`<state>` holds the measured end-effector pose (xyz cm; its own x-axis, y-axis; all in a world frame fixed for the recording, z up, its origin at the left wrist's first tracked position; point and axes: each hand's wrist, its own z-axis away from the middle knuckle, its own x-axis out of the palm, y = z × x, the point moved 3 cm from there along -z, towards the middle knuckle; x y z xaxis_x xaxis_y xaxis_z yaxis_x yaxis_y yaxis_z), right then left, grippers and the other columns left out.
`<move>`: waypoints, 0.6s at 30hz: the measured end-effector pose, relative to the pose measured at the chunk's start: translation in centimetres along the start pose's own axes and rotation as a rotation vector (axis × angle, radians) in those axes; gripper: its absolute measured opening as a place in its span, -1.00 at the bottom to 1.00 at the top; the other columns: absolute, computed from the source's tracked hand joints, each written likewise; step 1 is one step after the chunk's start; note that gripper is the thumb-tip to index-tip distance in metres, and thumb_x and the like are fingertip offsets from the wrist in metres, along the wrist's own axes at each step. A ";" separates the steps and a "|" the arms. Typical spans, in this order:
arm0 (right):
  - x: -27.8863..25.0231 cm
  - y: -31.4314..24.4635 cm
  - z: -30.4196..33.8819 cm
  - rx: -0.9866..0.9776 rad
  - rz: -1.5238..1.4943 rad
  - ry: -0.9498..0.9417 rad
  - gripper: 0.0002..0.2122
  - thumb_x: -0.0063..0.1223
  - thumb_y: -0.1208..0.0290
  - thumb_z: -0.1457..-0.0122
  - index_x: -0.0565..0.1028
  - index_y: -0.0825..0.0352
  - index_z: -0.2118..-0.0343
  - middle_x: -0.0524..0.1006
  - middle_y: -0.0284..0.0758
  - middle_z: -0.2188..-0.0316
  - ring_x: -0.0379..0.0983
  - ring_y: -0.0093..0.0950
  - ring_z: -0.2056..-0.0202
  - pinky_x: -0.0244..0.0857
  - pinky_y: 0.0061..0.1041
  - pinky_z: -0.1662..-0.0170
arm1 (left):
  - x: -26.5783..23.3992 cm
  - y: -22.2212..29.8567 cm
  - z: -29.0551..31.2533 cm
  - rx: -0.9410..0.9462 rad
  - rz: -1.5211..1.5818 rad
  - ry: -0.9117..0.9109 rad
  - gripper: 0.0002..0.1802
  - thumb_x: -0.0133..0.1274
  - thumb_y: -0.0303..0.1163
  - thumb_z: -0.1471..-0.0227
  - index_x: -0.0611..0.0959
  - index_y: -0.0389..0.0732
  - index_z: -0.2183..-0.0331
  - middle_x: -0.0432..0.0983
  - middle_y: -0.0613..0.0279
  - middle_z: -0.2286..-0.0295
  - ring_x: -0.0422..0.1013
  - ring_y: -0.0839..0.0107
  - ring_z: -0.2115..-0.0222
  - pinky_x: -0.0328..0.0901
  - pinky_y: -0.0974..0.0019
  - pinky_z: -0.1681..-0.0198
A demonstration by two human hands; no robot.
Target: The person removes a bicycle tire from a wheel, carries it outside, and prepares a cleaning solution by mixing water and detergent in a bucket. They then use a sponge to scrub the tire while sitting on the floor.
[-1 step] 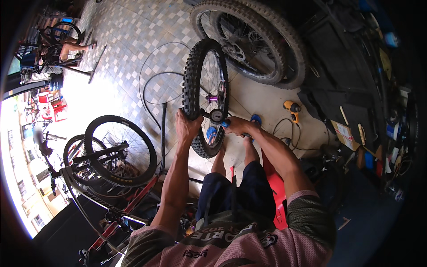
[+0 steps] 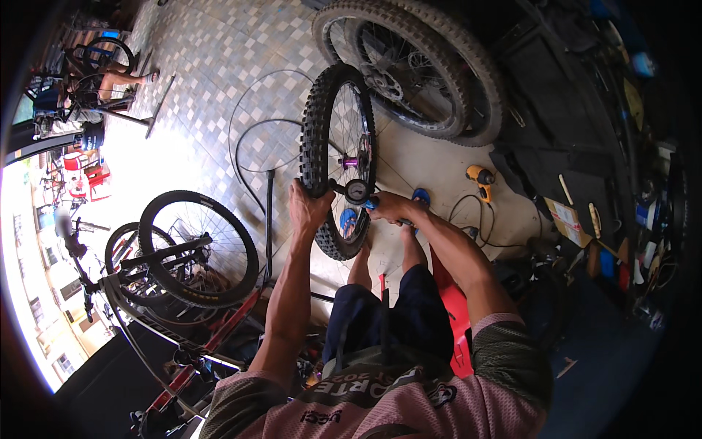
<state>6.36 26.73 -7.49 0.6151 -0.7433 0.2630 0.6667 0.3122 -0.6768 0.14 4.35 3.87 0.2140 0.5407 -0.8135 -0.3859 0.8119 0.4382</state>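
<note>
A bicycle wheel with a knobby black tyre (image 2: 316,124) and a purple hub (image 2: 350,162) stands upright before me. My left hand (image 2: 310,208) is wrapped round the near part of the tyre, thumb toward its inner side. In my right hand (image 2: 390,208) is a tyre inflator with a round dial gauge (image 2: 357,192); the fingers close round its handle, where a bit of blue shows. The gauge sits between my hands, over the wheel's near rim. Whether its nozzle is on the valve, I cannot tell.
Two large knobby wheels (image 2: 468,102) stand beyond. A yellow-and-black power drill (image 2: 480,177) lies on the right floor, near a dark cable (image 2: 488,219). At left are a bicycle wheel (image 2: 245,274) and bike frame. A red stool (image 2: 455,314) is below me. Another person's leg (image 2: 108,84) shows far left.
</note>
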 end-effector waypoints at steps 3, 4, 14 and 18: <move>-0.2 0.3 -0.1 -0.016 -0.006 -0.010 -0.78 0.18 0.45 -0.01 0.44 0.28 0.27 0.33 -0.44 0.71 0.20 -0.59 0.79 0.13 -0.46 0.73 | 0.2 0.5 0.1 -0.003 -0.005 0.005 -0.16 0.37 0.14 0.21 0.42 -0.40 0.19 0.43 -0.24 0.19 0.46 -0.23 0.16 0.33 -0.16 0.11; -0.5 0.3 -0.2 -0.017 0.012 -0.016 -0.78 0.18 0.45 -0.01 0.44 0.28 0.26 0.33 -0.44 0.70 0.20 -0.59 0.79 0.14 -0.46 0.72 | 0.4 0.5 0.0 0.005 -0.018 0.012 -0.16 0.37 0.14 0.21 0.42 -0.40 0.19 0.43 -0.24 0.19 0.46 -0.23 0.16 0.33 -0.16 0.11; -2.4 -0.4 0.1 -0.005 0.055 -0.009 -0.79 0.17 0.46 0.00 0.43 0.26 0.28 0.32 -0.46 0.69 0.21 -0.59 0.77 0.13 -0.44 0.69 | 1.0 1.8 -0.3 0.010 -0.026 0.037 -0.18 0.37 0.12 0.19 0.41 -0.38 0.19 0.43 -0.24 0.18 0.46 -0.25 0.17 0.33 -0.17 0.11; -2.3 -0.4 0.2 -0.015 0.025 -0.008 -0.81 0.16 0.47 0.00 0.41 0.25 0.31 0.28 -0.48 0.71 0.18 -0.61 0.77 0.10 -0.46 0.69 | 1.0 1.9 -0.1 0.014 -0.023 0.043 -0.18 0.37 0.13 0.18 0.40 -0.37 0.20 0.44 -0.24 0.18 0.47 -0.25 0.17 0.33 -0.18 0.11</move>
<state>4.78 28.50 -7.70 0.6346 -0.7308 0.2512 0.6450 0.3219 -0.6931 -0.50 6.37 3.83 0.1837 0.5119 -0.8392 -0.3689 0.8272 0.4239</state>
